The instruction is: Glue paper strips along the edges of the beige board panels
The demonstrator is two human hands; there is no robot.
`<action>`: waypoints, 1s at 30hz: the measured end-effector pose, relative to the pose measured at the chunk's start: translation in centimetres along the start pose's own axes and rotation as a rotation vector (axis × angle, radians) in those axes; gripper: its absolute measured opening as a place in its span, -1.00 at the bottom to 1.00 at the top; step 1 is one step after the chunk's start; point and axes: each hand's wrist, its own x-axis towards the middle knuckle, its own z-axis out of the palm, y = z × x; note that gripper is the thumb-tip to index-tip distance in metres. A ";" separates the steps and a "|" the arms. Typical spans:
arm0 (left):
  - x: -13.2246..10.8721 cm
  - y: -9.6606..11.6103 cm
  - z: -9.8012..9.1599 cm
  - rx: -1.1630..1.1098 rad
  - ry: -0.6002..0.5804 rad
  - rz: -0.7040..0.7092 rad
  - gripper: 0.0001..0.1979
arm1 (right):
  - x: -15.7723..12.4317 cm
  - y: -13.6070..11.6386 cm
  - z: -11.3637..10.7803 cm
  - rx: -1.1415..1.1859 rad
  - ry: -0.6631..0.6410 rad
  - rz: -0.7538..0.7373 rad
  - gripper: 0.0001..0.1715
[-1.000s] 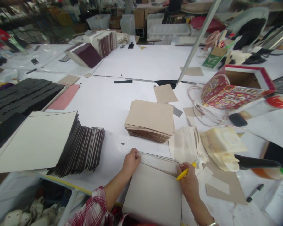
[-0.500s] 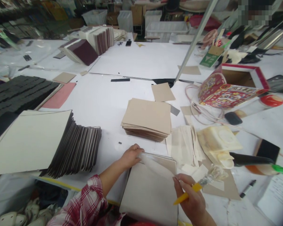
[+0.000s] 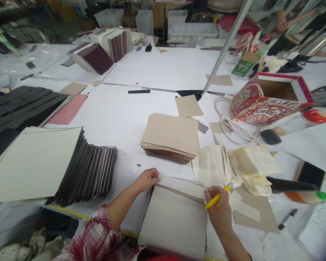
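Pale strip (image 3: 180, 186) — held by both ends along a board's (image 3: 175, 223) far edge.
The left hand (image 3: 149, 179) has its fingertips pinched on the strip's left end. The right hand (image 3: 218, 203) pinches the right end — its fingers also closed around a yellow-handled brush (image 3: 213, 201). The board lies at the surface's (image 3: 122, 123) near side, below the card stack (image 3: 172, 134).

Cardboard stack (image 3: 170, 133) blocking beyond gray board (image 3: 175, 223), open tabletop (image 3: 119, 117) leftward, pale sheets (image 3: 208, 163) rightward
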 end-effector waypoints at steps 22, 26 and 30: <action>-0.9 0.2 2.8 0.516 0.285 -0.093 -0.70 | -1.0 3.9 2.3 -0.135 -0.058 -0.086 -0.67; -0.9 0.1 2.8 0.504 0.283 -0.104 -0.70 | -1.1 3.7 2.1 -0.130 -0.049 -0.075 -0.72; -0.9 -0.1 2.9 0.498 0.296 -0.102 -0.72 | -1.2 3.4 2.2 -0.139 -0.038 -0.073 -0.75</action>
